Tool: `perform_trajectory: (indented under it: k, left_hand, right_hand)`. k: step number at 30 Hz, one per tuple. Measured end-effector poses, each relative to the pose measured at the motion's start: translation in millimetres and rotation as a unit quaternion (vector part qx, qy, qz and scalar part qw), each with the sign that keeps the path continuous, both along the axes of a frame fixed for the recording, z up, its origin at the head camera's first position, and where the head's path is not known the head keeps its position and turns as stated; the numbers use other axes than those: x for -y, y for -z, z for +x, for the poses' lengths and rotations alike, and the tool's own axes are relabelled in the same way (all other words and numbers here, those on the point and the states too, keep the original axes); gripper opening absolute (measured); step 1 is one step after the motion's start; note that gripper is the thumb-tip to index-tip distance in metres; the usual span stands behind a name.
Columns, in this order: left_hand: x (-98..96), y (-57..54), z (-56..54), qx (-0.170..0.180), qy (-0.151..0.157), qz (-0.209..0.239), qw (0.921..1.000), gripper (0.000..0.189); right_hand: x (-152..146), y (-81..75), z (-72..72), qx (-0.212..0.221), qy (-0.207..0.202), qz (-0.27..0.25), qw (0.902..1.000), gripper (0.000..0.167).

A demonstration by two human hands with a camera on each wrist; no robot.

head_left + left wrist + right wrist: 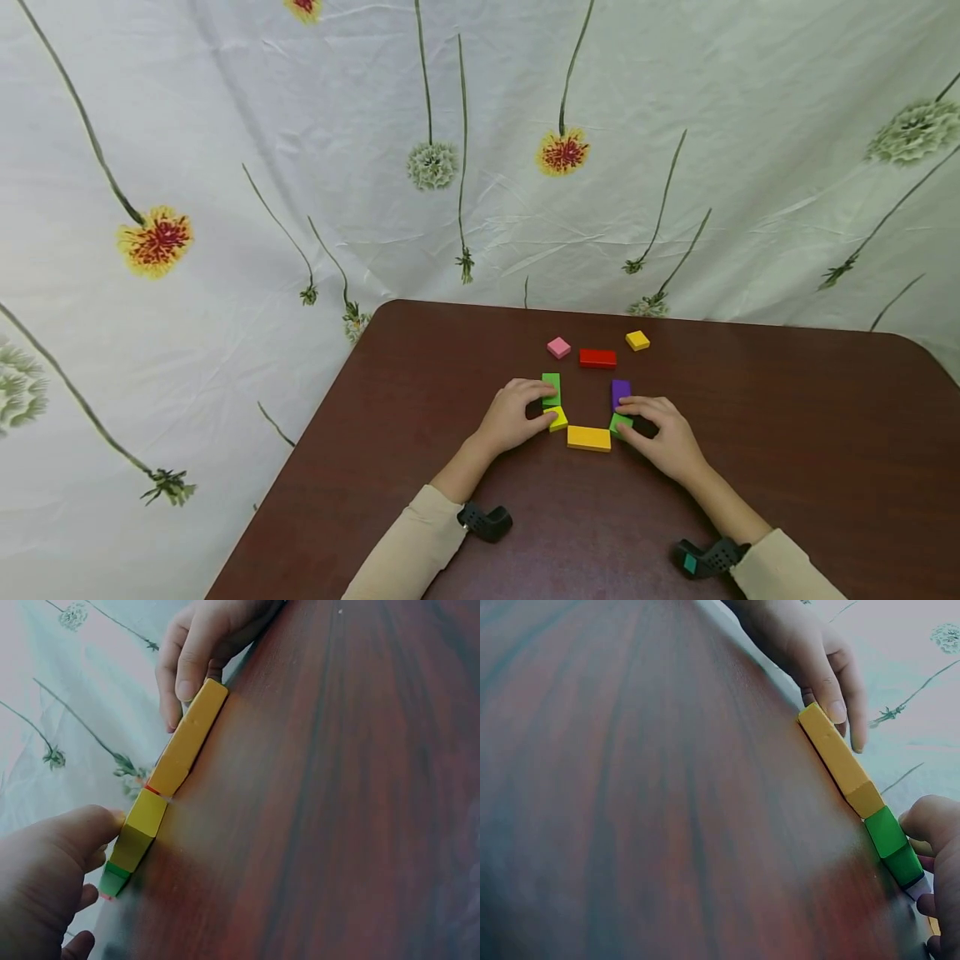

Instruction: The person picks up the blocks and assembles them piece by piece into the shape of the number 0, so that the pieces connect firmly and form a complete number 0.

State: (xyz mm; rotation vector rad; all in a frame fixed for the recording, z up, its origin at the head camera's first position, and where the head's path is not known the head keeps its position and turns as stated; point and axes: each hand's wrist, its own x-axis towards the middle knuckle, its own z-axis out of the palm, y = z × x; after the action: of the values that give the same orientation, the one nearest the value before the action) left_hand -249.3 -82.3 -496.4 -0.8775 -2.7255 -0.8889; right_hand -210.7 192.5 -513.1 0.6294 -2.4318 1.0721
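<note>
Several coloured blocks lie on the table in a U-like outline. My left hand [516, 414] has its thumb on a small yellow block [558, 419] and its fingertips against a long green block [551, 378] just beyond. On the opposite side, my right hand [666, 434] pinches a small green block [619, 422] between thumb and index finger. That index finger lies right at the near end of a purple block [621, 390]. Between the hands, an orange-yellow block [588, 439] forms the near side. Its ends sit close to the yellow and green blocks in both wrist views.
Farther back lie a red block [597, 359], a pink block [558, 347] and a small yellow-orange block [637, 340]. The dark brown table [787, 433] ends at a back edge before a white flowered cloth [480, 208]. Dark bands circle both wrists.
</note>
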Motion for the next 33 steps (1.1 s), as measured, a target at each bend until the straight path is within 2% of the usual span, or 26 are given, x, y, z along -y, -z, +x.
perform_trajectory:
  k: [9, 13, 17, 23, 33]
  left_hand:
    - [2.0, -0.4, 0.4, 0.019, -0.003, 0.008, 0.9998, 0.036]
    - [2.2, -1.7, 0.8, 0.025, -0.006, 0.01, 0.9996, 0.036]
    - [1.7, -2.7, 1.4, 0.029, -0.006, 0.016, 0.9994, 0.036]
    - [1.1, -1.8, 2.5, 0.036, -0.005, 0.017, 0.9992, 0.036]
    - [1.3, -0.6, 2.9, 0.032, -0.002, 0.016, 0.9994, 0.036]
  right_hand:
    - [1, -1.9, -0.9, 0.002, -0.003, -0.008, 1.0, 0.028]
    - [0, -6.4, -1.0, 0.026, -0.003, -0.057, 0.998, 0.032]
    - [-3, -13.9, -6.2, 0.055, 0.012, -0.108, 0.9926, 0.028]
    - [-12, -29.3, -30.6, 0.087, 0.049, -0.095, 0.9905, 0.027]
    - [-25, -44.0, -79.0, 0.12, 0.08, -0.024, 0.9892, 0.029]
